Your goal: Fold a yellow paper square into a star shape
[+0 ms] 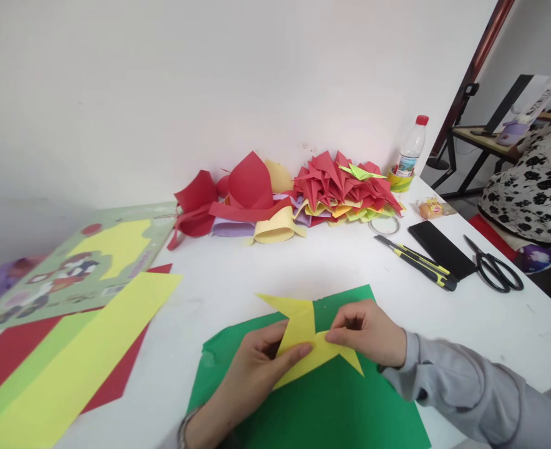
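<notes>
Both my hands hold a folded yellow paper piece (303, 327) with pointed tips, just above a green sheet (331, 405) that lies on the white table (238, 274). My left hand (251, 371) pinches its lower left part, thumb on top. My right hand (369, 330), in a grey sleeve, pinches its right side with closed fingers.
Yellow, light green and red sheets (69, 362) lie at the left beside a printed paper pack (78, 262). Folded paper shapes (303, 193) are piled along the wall. A bottle (410, 149), tape ring (384, 224), utility knife (418, 262), black phone (441, 249) and scissors (493, 265) sit at right. A person in floral cloth (532, 187) is beyond.
</notes>
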`<act>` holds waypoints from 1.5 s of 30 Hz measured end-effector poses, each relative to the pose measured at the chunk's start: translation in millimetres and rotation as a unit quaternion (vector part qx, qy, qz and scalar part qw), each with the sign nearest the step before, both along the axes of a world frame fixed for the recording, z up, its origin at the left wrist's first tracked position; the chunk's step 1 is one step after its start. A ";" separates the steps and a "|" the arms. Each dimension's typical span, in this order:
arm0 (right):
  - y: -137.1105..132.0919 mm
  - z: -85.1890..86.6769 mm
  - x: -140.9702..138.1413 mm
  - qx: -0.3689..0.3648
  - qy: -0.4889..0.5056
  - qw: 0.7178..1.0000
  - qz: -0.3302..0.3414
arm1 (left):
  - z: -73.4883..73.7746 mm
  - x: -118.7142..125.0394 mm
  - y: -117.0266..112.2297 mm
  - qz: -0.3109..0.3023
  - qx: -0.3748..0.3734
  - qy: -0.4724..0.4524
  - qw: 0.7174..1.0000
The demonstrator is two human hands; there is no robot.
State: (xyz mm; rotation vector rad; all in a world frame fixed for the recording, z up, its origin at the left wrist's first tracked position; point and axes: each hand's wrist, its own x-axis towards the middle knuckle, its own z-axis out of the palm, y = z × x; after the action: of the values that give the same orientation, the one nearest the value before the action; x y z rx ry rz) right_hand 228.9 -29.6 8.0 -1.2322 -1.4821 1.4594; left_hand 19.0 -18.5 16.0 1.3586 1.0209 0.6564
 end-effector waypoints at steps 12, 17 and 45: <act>-8.1 19.6 13.4 0.663 -0.311 0.667 -0.138 | -5.0 -0.3 -12.0 0.110 0.045 -0.036 0.992; -8.2 21.5 10.8 0.689 -0.338 0.635 -0.089 | -4.2 14.7 -23.0 0.089 -0.154 -0.153 0.972; 2.5 8.3 0.9 -0.069 0.027 0.994 -0.078 | -1.4 26.9 -14.3 0.150 -0.158 -0.120 0.969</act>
State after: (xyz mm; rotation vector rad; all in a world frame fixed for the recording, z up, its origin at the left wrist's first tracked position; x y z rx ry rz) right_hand 229.7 -27.0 16.3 -1.3484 -1.2378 1.4979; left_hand 45.9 -32.7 14.6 0.8326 1.0887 0.8219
